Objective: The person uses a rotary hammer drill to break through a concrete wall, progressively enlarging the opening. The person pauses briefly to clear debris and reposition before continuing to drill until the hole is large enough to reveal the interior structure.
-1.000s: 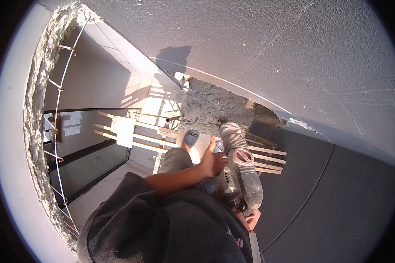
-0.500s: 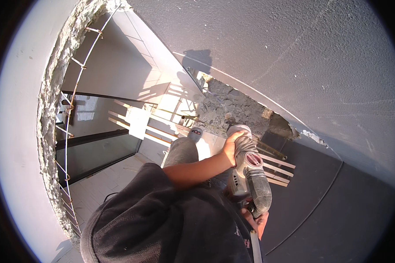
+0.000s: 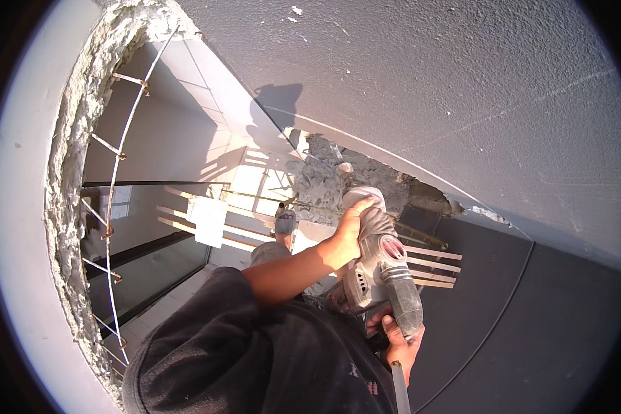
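A dusty demolition hammer [image 3: 374, 272] with a grey body and a round reddish cap slants across the middle of the view. My left hand [image 3: 350, 231] is closed around its front end, just behind the pale collar. Lower down, my right hand [image 3: 401, 345] grips the rear handle; its fingers are partly hidden behind the tool. The tip end [image 3: 345, 168] points away from me at broken concrete [image 3: 324, 176] below the wall's chipped edge. Whether the tip touches the concrete I cannot tell.
Jagged wall edge with exposed rebar [image 3: 110, 234] runs down the left. Wooden slats [image 3: 431, 265] lie beneath the tool, and more, with a pale board [image 3: 205, 219], lie at left. A dark cable [image 3: 493, 338] curves at right. A dark textured wall [image 3: 476, 90] fills the upper right.
The hammer's front end has shifted a little left and upward in the view. More of my right hand shows at the rear handle. Both hands keep their hold.
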Demonstrator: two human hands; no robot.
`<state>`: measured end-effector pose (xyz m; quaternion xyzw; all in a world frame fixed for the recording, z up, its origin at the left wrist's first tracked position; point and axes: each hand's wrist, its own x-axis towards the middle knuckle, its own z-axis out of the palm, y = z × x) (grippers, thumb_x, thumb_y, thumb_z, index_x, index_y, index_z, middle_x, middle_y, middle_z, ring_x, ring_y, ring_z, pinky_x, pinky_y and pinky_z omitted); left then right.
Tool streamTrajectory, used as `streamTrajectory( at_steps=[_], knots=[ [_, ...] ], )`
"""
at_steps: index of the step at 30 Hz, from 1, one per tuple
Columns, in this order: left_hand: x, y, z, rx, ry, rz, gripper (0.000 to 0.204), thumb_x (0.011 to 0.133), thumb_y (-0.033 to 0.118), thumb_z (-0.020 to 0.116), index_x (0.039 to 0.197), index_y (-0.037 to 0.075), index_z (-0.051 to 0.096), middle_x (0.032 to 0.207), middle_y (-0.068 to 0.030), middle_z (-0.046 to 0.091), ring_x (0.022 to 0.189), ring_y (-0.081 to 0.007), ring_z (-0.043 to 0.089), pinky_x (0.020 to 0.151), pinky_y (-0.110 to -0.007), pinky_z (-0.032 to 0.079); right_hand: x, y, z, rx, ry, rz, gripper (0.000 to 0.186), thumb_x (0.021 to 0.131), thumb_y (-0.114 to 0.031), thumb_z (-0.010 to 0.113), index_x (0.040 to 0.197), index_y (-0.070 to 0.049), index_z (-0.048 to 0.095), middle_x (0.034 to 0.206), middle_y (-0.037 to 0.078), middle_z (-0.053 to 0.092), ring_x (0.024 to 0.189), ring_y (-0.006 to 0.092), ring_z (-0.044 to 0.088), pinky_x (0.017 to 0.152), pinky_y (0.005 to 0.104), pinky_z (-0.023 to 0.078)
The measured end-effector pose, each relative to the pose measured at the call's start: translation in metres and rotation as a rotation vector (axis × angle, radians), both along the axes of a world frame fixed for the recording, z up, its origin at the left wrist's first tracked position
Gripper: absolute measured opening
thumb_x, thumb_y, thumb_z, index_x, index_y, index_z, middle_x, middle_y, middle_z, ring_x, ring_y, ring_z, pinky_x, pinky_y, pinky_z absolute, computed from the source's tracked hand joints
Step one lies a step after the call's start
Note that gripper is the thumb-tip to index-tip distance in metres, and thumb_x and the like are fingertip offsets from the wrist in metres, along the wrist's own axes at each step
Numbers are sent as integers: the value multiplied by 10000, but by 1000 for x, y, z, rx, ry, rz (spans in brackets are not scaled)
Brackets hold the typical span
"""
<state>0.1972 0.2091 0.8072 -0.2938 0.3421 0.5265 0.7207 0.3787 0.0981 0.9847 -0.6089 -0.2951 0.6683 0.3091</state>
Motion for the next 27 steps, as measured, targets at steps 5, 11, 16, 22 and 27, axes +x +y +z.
streamTrajectory(
  at_steps=[5,11,16,22,27],
  knots=[
    [-54,-8,-3,6,37,54,252,921,360,758,1007,129,707,898,-52,736,764,-229,710,751,-430,612,-44,5,1,-15,59,43,396,879,-222,824,1117,43,651,892,149,716,755,246,710,638,362,584],
    [-124,-7,1,-43,125,45,283,927,400,741,998,132,687,891,-47,713,750,-233,692,740,-471,620,-104,14,-5,4,147,63,365,898,-197,792,1124,48,645,956,170,734,770,240,711,653,356,594],
    [-168,-4,8,-6,134,72,283,921,404,739,986,134,688,870,-48,714,738,-243,693,752,-472,621,-145,9,-6,14,135,72,333,925,-187,764,1133,42,638,934,166,718,773,240,708,650,347,582],
    [-204,8,-20,12,128,36,241,914,377,737,924,139,700,835,-35,712,707,-229,684,690,-455,613,-189,7,-13,2,208,46,241,964,-102,723,1141,30,626,894,139,688,743,239,685,634,339,557],
    [-221,16,-22,-8,215,-28,289,908,376,751,1023,122,673,851,-47,703,707,-219,690,694,-458,623,-213,8,-21,-17,223,-7,220,972,-125,714,1132,-7,620,881,105,665,768,223,660,650,340,535]
  ],
)
